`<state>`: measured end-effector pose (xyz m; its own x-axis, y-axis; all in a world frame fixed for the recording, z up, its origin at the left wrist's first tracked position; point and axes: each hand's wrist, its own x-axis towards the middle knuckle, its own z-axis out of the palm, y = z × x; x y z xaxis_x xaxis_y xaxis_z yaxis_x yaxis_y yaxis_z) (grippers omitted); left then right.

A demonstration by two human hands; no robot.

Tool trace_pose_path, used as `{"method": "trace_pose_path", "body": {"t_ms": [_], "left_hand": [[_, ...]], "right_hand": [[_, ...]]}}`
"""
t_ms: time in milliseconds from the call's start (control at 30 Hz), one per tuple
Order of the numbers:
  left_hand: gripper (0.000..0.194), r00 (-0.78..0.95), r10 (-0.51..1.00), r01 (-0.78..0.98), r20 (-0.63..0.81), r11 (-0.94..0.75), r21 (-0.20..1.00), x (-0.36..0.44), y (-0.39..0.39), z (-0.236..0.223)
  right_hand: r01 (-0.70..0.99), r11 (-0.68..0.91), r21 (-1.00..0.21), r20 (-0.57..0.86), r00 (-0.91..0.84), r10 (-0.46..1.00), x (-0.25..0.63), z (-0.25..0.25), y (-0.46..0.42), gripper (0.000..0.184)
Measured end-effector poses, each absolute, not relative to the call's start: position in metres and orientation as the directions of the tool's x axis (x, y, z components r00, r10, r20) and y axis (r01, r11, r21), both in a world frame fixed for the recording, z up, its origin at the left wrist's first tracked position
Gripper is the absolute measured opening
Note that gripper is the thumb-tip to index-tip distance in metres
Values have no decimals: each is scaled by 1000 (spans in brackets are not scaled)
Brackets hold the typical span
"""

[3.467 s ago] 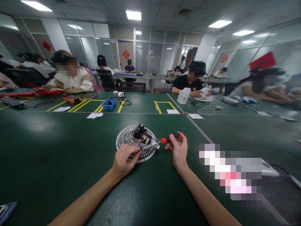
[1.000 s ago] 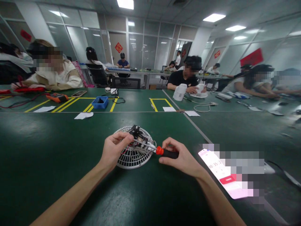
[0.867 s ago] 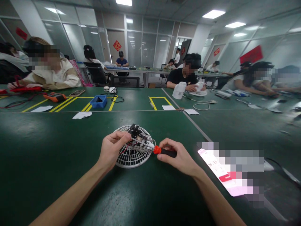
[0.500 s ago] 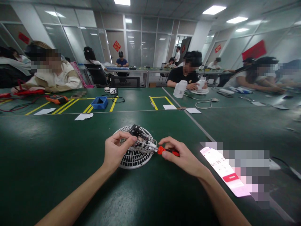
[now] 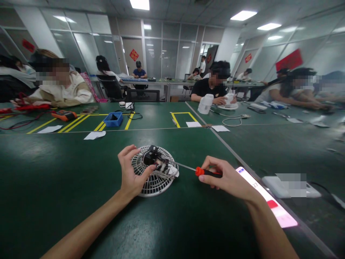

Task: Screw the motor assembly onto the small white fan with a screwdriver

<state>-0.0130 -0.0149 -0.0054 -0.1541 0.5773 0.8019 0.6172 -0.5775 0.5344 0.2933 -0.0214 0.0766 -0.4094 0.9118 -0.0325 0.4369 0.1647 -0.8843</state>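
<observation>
A round white fan grille (image 5: 156, 187) lies on the green table, with a dark motor assembly (image 5: 152, 155) and its wires and white parts on top. My left hand (image 5: 132, 171) is at the grille's left side, thumb and fingers spread apart around the motor assembly; the thumb tip is by the wires. In my right hand (image 5: 218, 176) is a screwdriver (image 5: 199, 172) with a red and black handle. Its metal shaft points left, and the tip is at the right side of the assembly; whether it touches cannot be made out.
A lit phone (image 5: 269, 201) lies to the right of my right forearm, beside a white device (image 5: 279, 187). Farther off are a blue bin (image 5: 113, 119), paper slips (image 5: 95, 135), an orange meter (image 5: 64, 115) and a white fan part (image 5: 206, 104). Several people sit around the tables.
My right hand has drawn the screwdriver to the right, away from the middle of the assembly. My left fingers have opened from a pinch near the screwdriver's tip.
</observation>
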Motion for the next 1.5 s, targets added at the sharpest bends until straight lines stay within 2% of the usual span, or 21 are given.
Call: {"method": "trace_pose_path", "body": {"t_ms": [100,233,400,533,767,1500], "left_hand": [[40,-103,555,666,825,-578,472,-8,-19,-9],[29,-27,645,708,764,-527,470,-1,-22,-17],[31,-19,681,691,732,-520,502,0,-19,-18],[28,-10,672,714,740,-513,476,1,-17,-16],[14,2,665,736,747,-507,450,1,-19,-12],[13,-40,593,709,804,-550,442,2,-12,-11]], "right_hand": [[456,134,-880,-79,-418,905,294,75,-21,31],[445,156,-882,-65,-442,895,293,74,-19,30],[449,178,-876,-50,-452,891,293,76,-20,27],[463,195,-865,-40,-451,891,291,75,-19,26],[471,227,-852,-16,-458,889,289,72,-17,25],[545,323,-774,74,-428,901,290,75,-16,18]]}}
